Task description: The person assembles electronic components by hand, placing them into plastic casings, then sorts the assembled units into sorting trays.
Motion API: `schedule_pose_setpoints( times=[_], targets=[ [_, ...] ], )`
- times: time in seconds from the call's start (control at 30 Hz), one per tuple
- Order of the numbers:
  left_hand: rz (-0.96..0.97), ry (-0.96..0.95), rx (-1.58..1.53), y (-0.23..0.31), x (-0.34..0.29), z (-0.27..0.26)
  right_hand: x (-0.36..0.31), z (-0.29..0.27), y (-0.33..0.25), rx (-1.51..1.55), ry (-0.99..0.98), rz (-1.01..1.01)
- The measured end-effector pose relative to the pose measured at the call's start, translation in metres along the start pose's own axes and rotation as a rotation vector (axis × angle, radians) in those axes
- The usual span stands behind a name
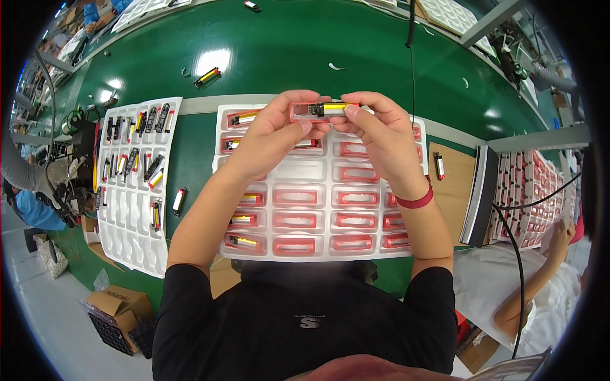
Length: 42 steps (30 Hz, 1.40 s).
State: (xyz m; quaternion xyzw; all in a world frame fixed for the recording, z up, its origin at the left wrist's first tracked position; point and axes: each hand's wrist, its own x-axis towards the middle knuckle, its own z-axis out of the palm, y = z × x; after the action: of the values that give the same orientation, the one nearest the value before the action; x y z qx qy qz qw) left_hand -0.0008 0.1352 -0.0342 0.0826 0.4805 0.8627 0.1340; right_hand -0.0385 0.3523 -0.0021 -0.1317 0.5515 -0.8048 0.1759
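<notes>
Raised over the far half of a white moulded tray (298,169), both my hands meet at one part. My left hand (274,132) is closed on the left end of a clear red plastic casing (296,113). Thumb and fingers of my right hand (380,126) pinch a slim black, yellow and silver battery module (332,109) at its right end. The module lies over the casing; whether it is fully seated I cannot tell. Below, the tray holds rows of red casings (295,220), and several in the left column carry modules (244,242). One pocket in the middle column is bare.
Left of me, another white tray (117,222) holds loose modules. Single modules lie on the green table (273,57), one by the left tray (180,201), one far back (207,77), and one on cardboard (440,166) at right. Hanging black cables and another person's arm (540,273) are at right.
</notes>
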Motion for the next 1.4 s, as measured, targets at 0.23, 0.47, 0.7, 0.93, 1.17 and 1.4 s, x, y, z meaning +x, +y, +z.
schedule_pose_setpoints(
  times=[0.23,0.47,0.7,0.93,1.17,1.4],
  targets=[
    [0.065,0.039,0.04,0.0,-0.009,0.0,0.001,0.005,0.009,-0.116,-0.009,-0.012],
    [0.294,0.247,0.349,0.059,-0.071,-0.043,-0.002,0.003,-0.004,-0.156,0.014,-0.033],
    [-0.571,0.815,1.347,0.093,-0.22,-0.041,0.061,0.126,0.064,-0.743,-0.595,-0.111],
    [-0.416,0.8,1.948,0.044,-0.236,-0.072,0.097,0.178,0.141,-1.103,-0.711,-0.349],
    [-0.247,0.579,0.978,0.091,-0.179,-0.024,0.04,0.15,0.046,-0.63,-0.836,0.039],
    [0.266,0.472,0.539,0.059,-0.088,-0.019,0.018,0.049,-0.012,-0.229,-0.287,0.097]
  ],
)
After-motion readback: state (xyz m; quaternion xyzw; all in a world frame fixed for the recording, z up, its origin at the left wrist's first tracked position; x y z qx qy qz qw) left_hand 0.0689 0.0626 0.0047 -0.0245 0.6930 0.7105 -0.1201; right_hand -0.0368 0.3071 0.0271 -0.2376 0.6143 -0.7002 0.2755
